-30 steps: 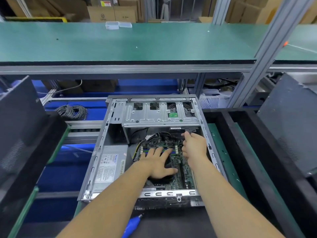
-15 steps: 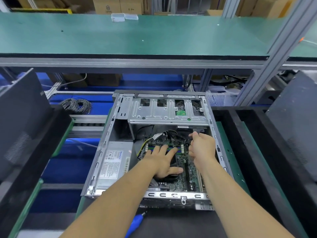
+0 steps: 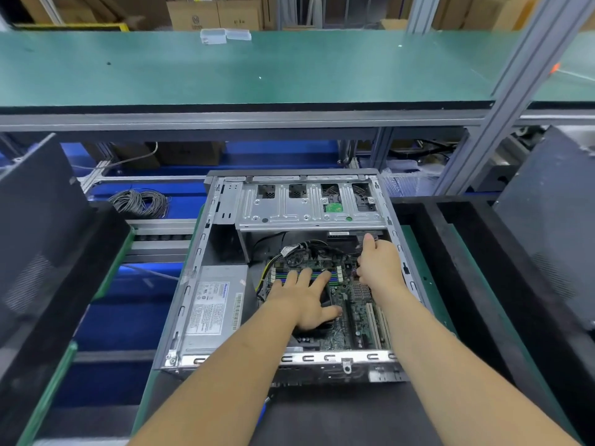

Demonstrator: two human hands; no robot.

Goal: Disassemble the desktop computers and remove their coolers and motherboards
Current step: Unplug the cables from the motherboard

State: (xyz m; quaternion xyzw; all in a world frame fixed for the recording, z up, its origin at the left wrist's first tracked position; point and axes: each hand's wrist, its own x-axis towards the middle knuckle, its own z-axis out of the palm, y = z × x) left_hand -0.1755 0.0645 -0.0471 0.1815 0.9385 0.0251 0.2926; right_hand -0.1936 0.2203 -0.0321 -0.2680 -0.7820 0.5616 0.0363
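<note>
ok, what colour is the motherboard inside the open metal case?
Green circuit board, with blue and green memory slots at its far edge; head view shows it, partly under the hands.

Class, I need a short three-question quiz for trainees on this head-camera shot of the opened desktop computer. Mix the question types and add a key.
1. True or false: the left hand lies flat with spread fingers over the cooler on the motherboard.
2. Multiple choice: where in the computer case is the silver power supply? A) near left corner B) far right corner C) on top of the drive cage
3. Fill in: the right hand reaches toward the far right of the case, just below the metal ____ cage.

Key: 1 true; 2 A; 3 drive
</note>
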